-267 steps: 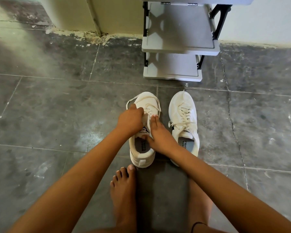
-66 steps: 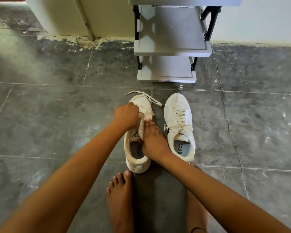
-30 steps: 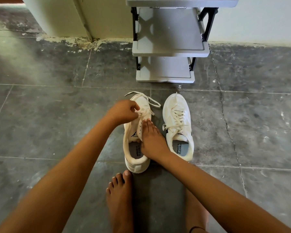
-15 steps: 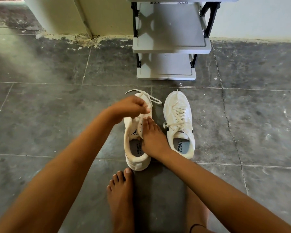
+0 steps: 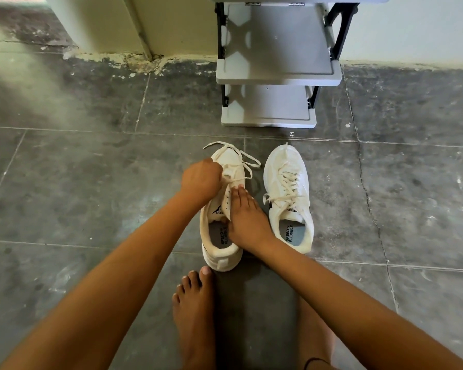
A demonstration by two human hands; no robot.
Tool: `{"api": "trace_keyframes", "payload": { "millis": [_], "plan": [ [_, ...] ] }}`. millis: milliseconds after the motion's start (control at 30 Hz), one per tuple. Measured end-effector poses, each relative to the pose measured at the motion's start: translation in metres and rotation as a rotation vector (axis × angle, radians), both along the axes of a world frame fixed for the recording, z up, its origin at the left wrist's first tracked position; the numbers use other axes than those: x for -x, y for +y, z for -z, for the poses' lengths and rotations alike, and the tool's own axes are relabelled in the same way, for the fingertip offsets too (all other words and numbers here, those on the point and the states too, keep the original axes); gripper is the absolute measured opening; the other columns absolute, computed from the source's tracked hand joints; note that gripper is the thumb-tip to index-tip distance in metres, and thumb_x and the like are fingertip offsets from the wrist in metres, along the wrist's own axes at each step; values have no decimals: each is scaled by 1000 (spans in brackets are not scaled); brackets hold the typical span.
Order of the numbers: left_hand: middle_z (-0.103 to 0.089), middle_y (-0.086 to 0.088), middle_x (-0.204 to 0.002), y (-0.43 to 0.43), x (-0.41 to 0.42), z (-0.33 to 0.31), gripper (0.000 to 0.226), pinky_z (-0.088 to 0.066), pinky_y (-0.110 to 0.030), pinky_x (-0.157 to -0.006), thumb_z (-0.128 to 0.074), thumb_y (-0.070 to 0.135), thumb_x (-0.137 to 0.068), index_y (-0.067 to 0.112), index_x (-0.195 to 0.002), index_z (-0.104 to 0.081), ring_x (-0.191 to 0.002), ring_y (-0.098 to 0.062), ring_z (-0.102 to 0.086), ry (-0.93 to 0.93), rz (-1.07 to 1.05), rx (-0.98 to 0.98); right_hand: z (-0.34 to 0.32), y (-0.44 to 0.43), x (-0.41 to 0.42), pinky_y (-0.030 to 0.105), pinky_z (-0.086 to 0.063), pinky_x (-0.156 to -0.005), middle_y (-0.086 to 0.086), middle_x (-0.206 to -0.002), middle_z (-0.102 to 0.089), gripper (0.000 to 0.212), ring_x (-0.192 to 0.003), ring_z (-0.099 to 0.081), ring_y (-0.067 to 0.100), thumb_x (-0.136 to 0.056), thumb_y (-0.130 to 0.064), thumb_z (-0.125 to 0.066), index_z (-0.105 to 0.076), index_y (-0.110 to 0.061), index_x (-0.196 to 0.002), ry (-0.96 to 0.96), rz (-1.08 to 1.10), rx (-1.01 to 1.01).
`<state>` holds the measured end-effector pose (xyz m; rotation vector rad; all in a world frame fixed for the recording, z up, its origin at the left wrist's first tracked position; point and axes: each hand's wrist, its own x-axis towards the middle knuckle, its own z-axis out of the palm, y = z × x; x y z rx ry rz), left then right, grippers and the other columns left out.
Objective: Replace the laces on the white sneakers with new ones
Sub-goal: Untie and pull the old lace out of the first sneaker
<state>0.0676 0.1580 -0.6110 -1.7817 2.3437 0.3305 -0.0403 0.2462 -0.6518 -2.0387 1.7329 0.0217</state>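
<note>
On the dark grey tiled floor (image 5: 91, 182) in front of you, the left-side white fabric sneaker (image 5: 208, 228) is standing with its toe pointing away, just beside the right-side white fabric sneaker (image 5: 281, 166), which is sitting laced up. Your left hand (image 5: 201, 180) is working over the left-side sneaker's throat with its fingers curled tight, pinching the flat cream lace (image 5: 247, 160) where it is crossing the eyelets nearer the toe. The loose ends of that lace are trailing over the toe and onto the tile. Your right hand (image 5: 247, 220) is lying open, its straight fingers pressing down on the shoe's right eyelet flap and its thumb reaching toward the collar opening, where the upper eyelets are showing bare. Your bare foot (image 5: 194, 311) is resting just behind the heel. Beyond both shoes, a grey plastic shoe rack with black posts (image 5: 273, 76) is standing against the pale wall (image 5: 412, 28).
</note>
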Motion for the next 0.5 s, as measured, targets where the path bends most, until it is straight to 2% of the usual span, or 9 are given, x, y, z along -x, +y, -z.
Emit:
{"api": "trace_keyframes", "payload": {
  "millis": [133,167,200,267,300,333,400,433,500],
  "plan": [
    [-60,-12,-108,0,6,-4,20,-43,-32,-69,-48,11,-93,8,-101,-65,-94,-29,-61,-65,55,5,0,-1,0,35,-8,-117,21,-157,0,84,-146,-5,29,-86,-18,-49,5,1,-148,17,-12,-10],
    [-63,-10,-100,-1,5,-9,15,-43,-31,-69,-52,12,-91,8,-95,-66,-89,-26,-61,40,39,-40,0,-1,0,35,-8,-117,21,-156,0,84,-146,-5,29,-86,-18,-50,5,1,-148,21,-12,-15],
    [-64,-8,-89,-4,3,-16,10,-44,-28,-67,-58,13,-89,8,-86,-66,-81,-21,-60,241,-4,-129,0,-1,0,35,-8,-117,21,-156,-1,83,-146,-5,29,-87,-19,-50,4,1,-148,20,-11,-13],
    [-60,-1,-69,-4,-1,-40,16,-45,-18,-59,-66,14,-86,11,-71,-61,-65,-10,-55,760,-128,-382,0,0,0,36,-8,-117,22,-156,-2,81,-145,-6,30,-88,-19,-48,3,1,-148,11,-10,-2],
    [-59,2,-65,-5,-4,-49,18,-45,-15,-55,-66,15,-86,14,-69,-60,-60,-6,-54,923,-161,-416,0,0,0,37,-8,-117,22,-156,-2,80,-145,-6,30,-89,-19,-48,2,2,-148,8,-13,3],
    [-59,3,-64,-6,-6,-54,17,-45,-13,-54,-67,17,-86,16,-69,-61,-58,-4,-55,984,-179,-398,-1,0,0,37,-8,-117,22,-156,-2,80,-145,-6,30,-89,-20,-48,2,1,-148,4,-12,3],
    [-62,2,-71,-11,-7,-53,10,-47,-20,-60,-67,18,-86,14,-77,-64,-65,-7,-57,917,-189,-272,-2,-1,0,36,-8,-117,21,-156,-1,81,-145,-6,30,-89,-20,-48,2,1,-148,2,-9,-3],
    [-64,1,-80,-13,-6,-48,8,-48,-25,-67,-67,20,-85,12,-86,-66,-73,-10,-58,778,-167,-208,-2,-1,0,36,-8,-117,21,-156,-1,81,-145,-6,30,-88,-20,-49,3,1,-148,3,-9,-10],
    [-65,-1,-99,-16,-8,-32,25,-49,-33,-83,-69,24,-84,11,-106,-66,-92,-16,-59,396,-72,-145,-1,-1,0,36,-7,-117,21,-157,0,81,-146,-5,29,-89,-20,-48,3,0,-148,9,-16,-15]
  ]
}}
